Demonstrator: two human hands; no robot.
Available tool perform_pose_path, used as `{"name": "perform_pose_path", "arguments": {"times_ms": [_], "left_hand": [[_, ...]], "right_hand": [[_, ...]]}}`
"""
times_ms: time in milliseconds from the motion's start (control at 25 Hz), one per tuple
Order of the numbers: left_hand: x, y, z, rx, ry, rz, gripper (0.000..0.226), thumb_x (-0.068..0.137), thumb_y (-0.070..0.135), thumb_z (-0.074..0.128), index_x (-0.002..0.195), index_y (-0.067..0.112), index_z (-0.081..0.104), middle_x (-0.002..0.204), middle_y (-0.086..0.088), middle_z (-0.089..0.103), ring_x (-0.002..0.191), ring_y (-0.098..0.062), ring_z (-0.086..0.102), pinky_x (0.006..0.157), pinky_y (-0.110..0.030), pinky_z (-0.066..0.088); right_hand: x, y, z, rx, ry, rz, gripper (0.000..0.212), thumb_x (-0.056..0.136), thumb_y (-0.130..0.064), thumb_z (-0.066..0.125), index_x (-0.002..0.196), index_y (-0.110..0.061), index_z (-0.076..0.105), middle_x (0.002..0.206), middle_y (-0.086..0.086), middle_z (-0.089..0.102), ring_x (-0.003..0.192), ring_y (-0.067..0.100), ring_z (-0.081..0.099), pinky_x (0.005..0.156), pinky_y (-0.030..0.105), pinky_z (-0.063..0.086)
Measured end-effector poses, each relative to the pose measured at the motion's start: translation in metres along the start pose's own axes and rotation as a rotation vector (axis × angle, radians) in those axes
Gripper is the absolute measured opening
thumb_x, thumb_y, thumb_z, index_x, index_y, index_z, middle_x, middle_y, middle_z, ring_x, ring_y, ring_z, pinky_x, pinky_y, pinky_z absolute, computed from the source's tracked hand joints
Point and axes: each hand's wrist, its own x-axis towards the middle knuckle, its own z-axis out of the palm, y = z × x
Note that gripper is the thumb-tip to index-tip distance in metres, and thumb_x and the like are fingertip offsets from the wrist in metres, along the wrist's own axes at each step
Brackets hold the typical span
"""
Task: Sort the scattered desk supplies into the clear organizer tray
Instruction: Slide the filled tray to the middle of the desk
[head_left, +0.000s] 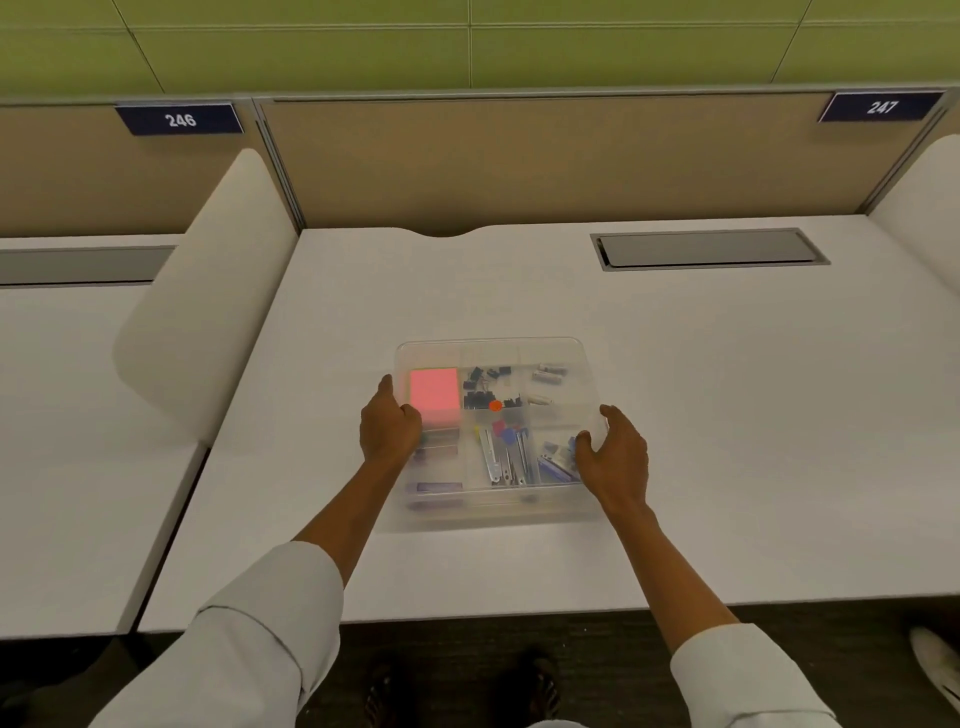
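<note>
The left hand (389, 423) grips the left wall of the clear organizer tray (491, 344), fingers curled over the rim, thumb stretched along the outside. The right hand (615, 453) holds the tray's right wall, fingers hooked inside (thumb outside). The tray rests on the white desk (675, 415). Inside it, a pink sticky-note pad (434, 389) fills the far-left compartment, black binder clips (485, 387) lie just right of that, and metal clips (501, 457) sit in the near-middle compartment.
</note>
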Motion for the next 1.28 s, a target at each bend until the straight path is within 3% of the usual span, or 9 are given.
{"name": "perform_pose_path", "arguments": {"times_ms": [200, 320, 520, 840, 1000, 1080, 1160, 1280], "left_hand": [[0.026, 0.013, -0.007, 0.234, -0.123, 0.195, 0.067, 0.098, 0.022, 0.049, 0.152, 0.005, 0.014, 0.163, -0.013, 0.008, 0.15, -0.029, 0.008, 0.118, -0.044, 0.021], [0.044, 0.02, -0.007, 0.41, -0.199, 0.337, 0.071, 0.1, 0.034, 0.044, 0.153, 0.003, 0.008, 0.163, -0.014, 0.0, 0.151, -0.029, 0.0, 0.122, -0.046, 0.012], [0.059, 0.019, 0.004, 0.692, -0.291, 0.462, 0.08, 0.098, 0.057, 0.025, 0.153, 0.004, -0.001, 0.162, -0.013, -0.01, 0.15, -0.027, -0.011, 0.121, -0.052, 0.001], [0.064, 0.003, 0.017, 0.715, -0.265, 0.472, 0.087, 0.093, 0.066, 0.012, 0.154, 0.007, -0.003, 0.163, -0.01, -0.009, 0.151, -0.025, -0.01, 0.121, -0.055, 0.002], [0.064, 0.003, 0.018, 0.686, -0.251, 0.482, 0.12, 0.064, 0.085, -0.021, 0.154, 0.007, -0.004, 0.163, -0.009, -0.009, 0.151, -0.024, -0.009, 0.12, -0.055, 0.001], [0.065, 0.002, 0.018, 0.69, -0.247, 0.485, 0.127, 0.057, 0.087, -0.026, 0.154, 0.008, -0.004, 0.163, -0.008, -0.01, 0.151, -0.024, -0.009, 0.12, -0.054, 0.001], [0.065, 0.001, 0.019, 0.718, -0.255, 0.483, 0.121, 0.063, 0.085, -0.023, 0.154, 0.008, -0.003, 0.163, -0.009, -0.01, 0.15, -0.025, -0.01, 0.119, -0.055, 0.0], [0.065, 0.001, 0.018, 0.805, -0.234, 0.502, 0.095, 0.086, 0.072, -0.002, 0.153, 0.006, -0.001, 0.163, -0.012, -0.006, 0.151, -0.026, -0.009, 0.12, -0.056, 0.0]], "right_hand": [[0.04, -0.021, 0.002, -0.201, -0.11, -0.148, 0.063, 0.098, -0.031, 0.056, 0.15, -0.003, 0.034, 0.157, 0.016, 0.036, 0.145, 0.033, 0.033, 0.114, 0.049, 0.037], [0.073, -0.037, 0.007, -0.342, -0.193, -0.255, 0.07, 0.1, -0.041, 0.049, 0.154, -0.004, 0.024, 0.163, 0.015, 0.025, 0.151, 0.03, 0.02, 0.119, 0.047, 0.027], [0.116, -0.044, 0.021, -0.583, -0.34, -0.325, 0.077, 0.102, -0.054, 0.032, 0.157, -0.006, 0.009, 0.168, 0.012, 0.005, 0.155, 0.028, 0.002, 0.123, 0.054, 0.013], [0.123, -0.021, 0.033, -0.564, -0.367, -0.322, 0.082, 0.099, -0.061, 0.027, 0.158, -0.007, 0.004, 0.168, 0.011, 0.002, 0.155, 0.026, 0.0, 0.123, 0.054, 0.012], [0.124, -0.017, 0.036, -0.568, -0.354, -0.328, 0.085, 0.097, -0.065, 0.025, 0.158, -0.01, 0.004, 0.168, 0.009, 0.001, 0.155, 0.025, -0.001, 0.124, 0.052, 0.01], [0.124, -0.016, 0.036, -0.588, -0.36, -0.328, 0.087, 0.096, -0.067, 0.024, 0.158, -0.01, 0.002, 0.168, 0.008, -0.002, 0.155, 0.024, -0.003, 0.123, 0.052, 0.009], [0.125, -0.017, 0.036, -0.613, -0.385, -0.327, 0.089, 0.095, -0.069, 0.023, 0.158, -0.011, -0.001, 0.168, 0.008, -0.006, 0.155, 0.024, -0.007, 0.123, 0.053, 0.006], [0.127, -0.022, 0.031, -0.666, -0.445, -0.332, 0.092, 0.095, -0.07, 0.023, 0.157, -0.009, -0.007, 0.167, 0.01, -0.014, 0.153, 0.025, -0.014, 0.123, 0.057, 0.002]]}}
